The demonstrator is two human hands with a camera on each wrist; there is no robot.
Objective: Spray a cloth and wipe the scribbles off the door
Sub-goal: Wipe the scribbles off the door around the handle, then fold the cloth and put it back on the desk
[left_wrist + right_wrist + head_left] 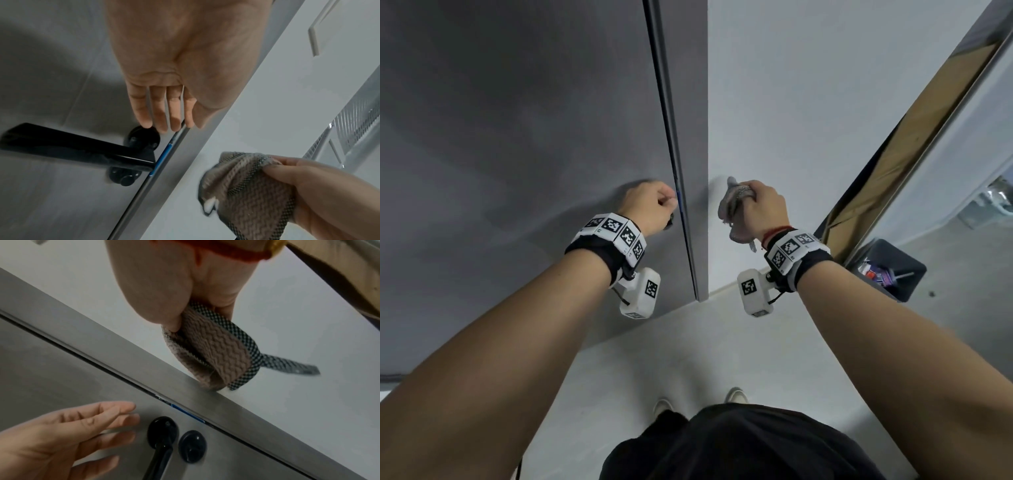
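The grey door (517,137) fills the left; no scribbles show on it. Its black lever handle (72,146) sits near the closing edge. My left hand (650,205) hovers at the door just above the handle's round base, fingers (158,113) straight and holding nothing. My right hand (767,205) grips a bunched beige cloth (732,209) with a checked black border. The cloth (216,356) meets the white wall right beside the grey door frame (185,382).
A blue strip (162,155) runs along the door edge by the latch, with a round black lock knob (192,446) beside the handle. A dark bin (890,270) stands on the floor at right, below a leaning wood-backed panel (911,137). My shoes (664,404) are on the pale floor.
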